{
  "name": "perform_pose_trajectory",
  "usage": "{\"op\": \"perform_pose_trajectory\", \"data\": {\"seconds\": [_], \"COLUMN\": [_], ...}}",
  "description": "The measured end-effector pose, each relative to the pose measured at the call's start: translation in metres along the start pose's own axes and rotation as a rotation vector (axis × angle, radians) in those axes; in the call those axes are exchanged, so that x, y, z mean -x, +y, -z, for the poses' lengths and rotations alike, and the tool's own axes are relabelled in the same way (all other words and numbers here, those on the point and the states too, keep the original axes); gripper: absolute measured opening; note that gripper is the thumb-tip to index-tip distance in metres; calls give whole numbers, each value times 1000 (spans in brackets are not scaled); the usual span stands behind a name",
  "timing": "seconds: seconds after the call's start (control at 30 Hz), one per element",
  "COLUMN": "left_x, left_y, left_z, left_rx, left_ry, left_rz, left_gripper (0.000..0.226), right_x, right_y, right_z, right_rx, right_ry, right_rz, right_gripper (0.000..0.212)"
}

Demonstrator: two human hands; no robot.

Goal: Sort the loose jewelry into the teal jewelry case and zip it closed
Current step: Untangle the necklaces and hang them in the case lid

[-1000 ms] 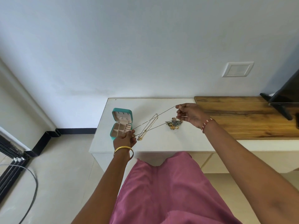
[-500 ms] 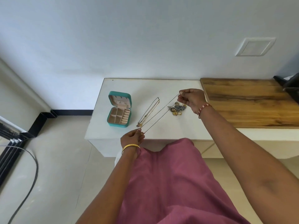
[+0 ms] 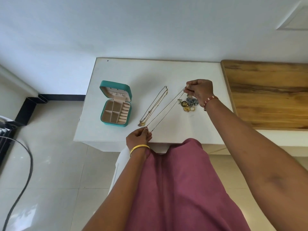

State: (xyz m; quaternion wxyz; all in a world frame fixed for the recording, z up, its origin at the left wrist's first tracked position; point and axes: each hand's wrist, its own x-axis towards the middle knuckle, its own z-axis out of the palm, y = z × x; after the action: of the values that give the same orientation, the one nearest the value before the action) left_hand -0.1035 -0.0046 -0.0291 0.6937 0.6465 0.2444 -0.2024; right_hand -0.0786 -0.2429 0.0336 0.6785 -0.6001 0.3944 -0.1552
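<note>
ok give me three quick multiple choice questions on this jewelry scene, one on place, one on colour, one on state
1. Where does the small heap of loose jewelry lie?
A. inside the case
B. on the white table, under the right hand
C. on the floor

2. What colour is the outside of the square zip jewelry case?
A. teal
B. red
C. black

3. How is the thin chain necklace held?
A. coiled in the case
B. lying loose on the wooden top
C. stretched between both hands

Key: 1 B, the heap sits on the white table beneath the right hand. 2 A, its shell is teal. 3 C, the left hand pinches one end, the right the other.
</note>
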Motion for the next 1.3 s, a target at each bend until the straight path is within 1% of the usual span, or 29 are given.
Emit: {"op": "perform_pose_trajectory", "data": {"seconds": [0.07,0.17,0.4,0.5,0.7,0.83,0.97,1.2,1.3], "left_x": [-8,-18,-27,-24,-22,-19,-20,-23,-24], "left_y": [-3,-6,-10,-7,-4,-1,0,-2,-3], "left_z": [-7,-14,-18,-20,-21,-22,-22,-22,-22], "left_rx": [-35,-129,-253,-334,-423,-453,-463,-434,-427], "left_ry": [20,47,103,110,108,104,119,141,147], "left_rz": [-17,-29,-54,-89,-118,-130,-127,-119,-116], "left_gripper": [9,9,10,11,12,9,9,10,11], "right_x": [-14,-33,-65,-71,-78,-83,-87,-81,-80], "right_y": [5,11,27,37,52,55,56,49,48], "right_z": [-3,-10,-24,-25,-28,-29,-30,-37,-42], "right_rx": [56,115,333,411,563,674,696,669,732], "right_ry": [10,13,-45,-18,18,-9,-16,-13,-44], "right_rz": [5,16,90,116,186,256,275,223,254], "right_gripper": [10,18,16,17,15,12,10,12,15]}}
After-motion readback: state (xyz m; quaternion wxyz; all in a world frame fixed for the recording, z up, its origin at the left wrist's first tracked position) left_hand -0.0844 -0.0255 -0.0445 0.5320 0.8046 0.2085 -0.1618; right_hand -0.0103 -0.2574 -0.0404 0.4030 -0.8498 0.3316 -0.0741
